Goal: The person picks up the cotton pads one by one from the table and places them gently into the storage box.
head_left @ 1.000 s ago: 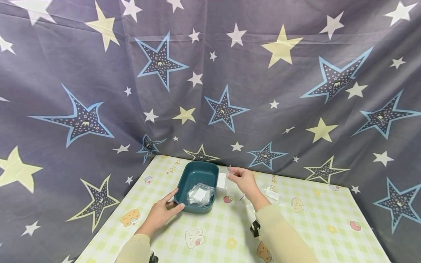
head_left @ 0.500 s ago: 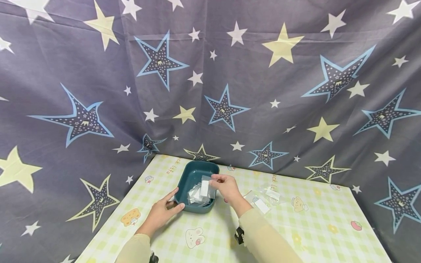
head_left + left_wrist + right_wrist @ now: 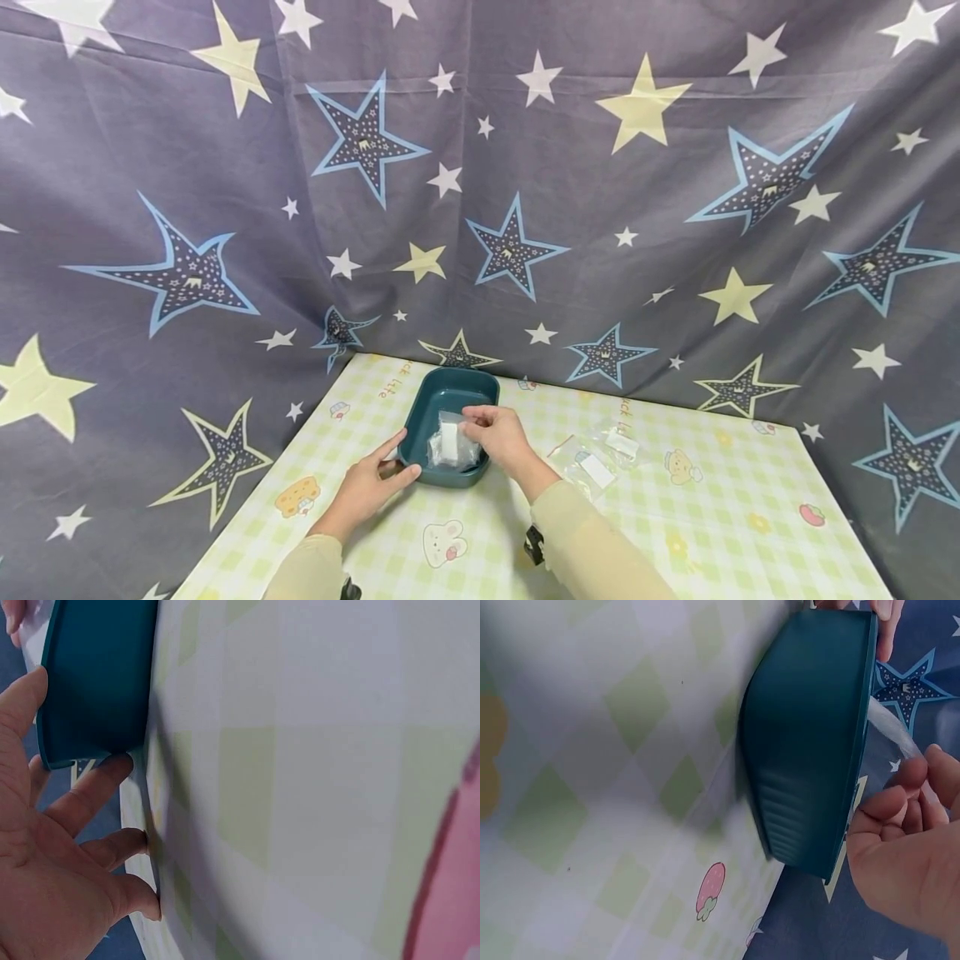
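Much of the teal tray (image 3: 450,398) is hard to read from the head camera: its near half is screened by the right hand (image 3: 501,435) and by a heap of clear packets (image 3: 442,452) whose number cannot be counted, and the wrist cameras show only the tray's outer wall edge-on, cropped at the frame border. The tray sits on the counter (image 3: 675,533), a surface covered in a green-and-white check cloth printed with cartoon animals and strawberries, close to its far left corner. To the right of the tray, well apart from it, two more clear packets with white inserts (image 3: 597,468) lie flat on the cloth; nothing stands between them and the tray but the right forearm's cream sleeve (image 3: 592,550). Behind the tray hangs a grey-purple star-print curtain (image 3: 525,167), filling the whole background. The right hand hovers over the tray's near right part, its fingers (image 3: 900,802) drawn together and pinching the top edge of one small clear packet (image 3: 450,433) with a white insert, held above the heap. The left hand (image 3: 371,487) rests at the tray's near left corner, fingers (image 3: 94,791) loosely spread, thumb against the rim and fingertips touching the outer wall.
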The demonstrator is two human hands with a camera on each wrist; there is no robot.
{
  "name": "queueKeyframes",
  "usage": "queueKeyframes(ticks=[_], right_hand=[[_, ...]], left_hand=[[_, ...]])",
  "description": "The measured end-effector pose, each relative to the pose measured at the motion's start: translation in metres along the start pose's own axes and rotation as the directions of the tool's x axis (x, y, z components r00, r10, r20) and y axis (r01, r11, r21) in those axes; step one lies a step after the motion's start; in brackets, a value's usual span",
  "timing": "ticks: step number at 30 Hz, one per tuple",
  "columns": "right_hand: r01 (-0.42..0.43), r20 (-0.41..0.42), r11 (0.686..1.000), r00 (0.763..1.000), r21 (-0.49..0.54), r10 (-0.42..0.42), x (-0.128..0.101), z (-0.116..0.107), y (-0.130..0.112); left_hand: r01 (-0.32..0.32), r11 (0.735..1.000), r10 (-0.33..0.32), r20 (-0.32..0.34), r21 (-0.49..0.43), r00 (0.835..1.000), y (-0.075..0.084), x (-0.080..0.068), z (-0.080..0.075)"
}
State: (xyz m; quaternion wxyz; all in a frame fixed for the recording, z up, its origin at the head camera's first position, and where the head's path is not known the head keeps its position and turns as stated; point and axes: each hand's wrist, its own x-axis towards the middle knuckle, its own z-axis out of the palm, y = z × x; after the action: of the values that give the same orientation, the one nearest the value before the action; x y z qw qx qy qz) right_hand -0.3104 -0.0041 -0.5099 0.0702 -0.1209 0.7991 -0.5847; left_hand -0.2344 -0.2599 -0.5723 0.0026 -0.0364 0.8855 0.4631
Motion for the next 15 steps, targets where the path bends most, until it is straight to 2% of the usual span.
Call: queueKeyframes(ticks=[6,10,15], right_hand=[[0.022,0.067,0.999,0.998,-0.029,-0.020,-0.0037,0.0046,0.0002],[0.034,0.075,0.997,0.997,-0.070,-0.029,-0.0060,0.0043,0.0001],[0.040,0.075,0.997,0.997,-0.059,-0.035,-0.0068,0.0036,-0.0007]], left_hand=[[-0.002,1.000,0.002,0.000,0.005,1.000,-0.0005,-0.0006,0.0009],[-0.001,1.000,0.001,0.003,0.006,1.000,-0.0001,-0.0011,0.0005],[0.003,1.000,-0.004,0.004,0.004,1.000,-0.0003,-0.0011,-0.0001]])
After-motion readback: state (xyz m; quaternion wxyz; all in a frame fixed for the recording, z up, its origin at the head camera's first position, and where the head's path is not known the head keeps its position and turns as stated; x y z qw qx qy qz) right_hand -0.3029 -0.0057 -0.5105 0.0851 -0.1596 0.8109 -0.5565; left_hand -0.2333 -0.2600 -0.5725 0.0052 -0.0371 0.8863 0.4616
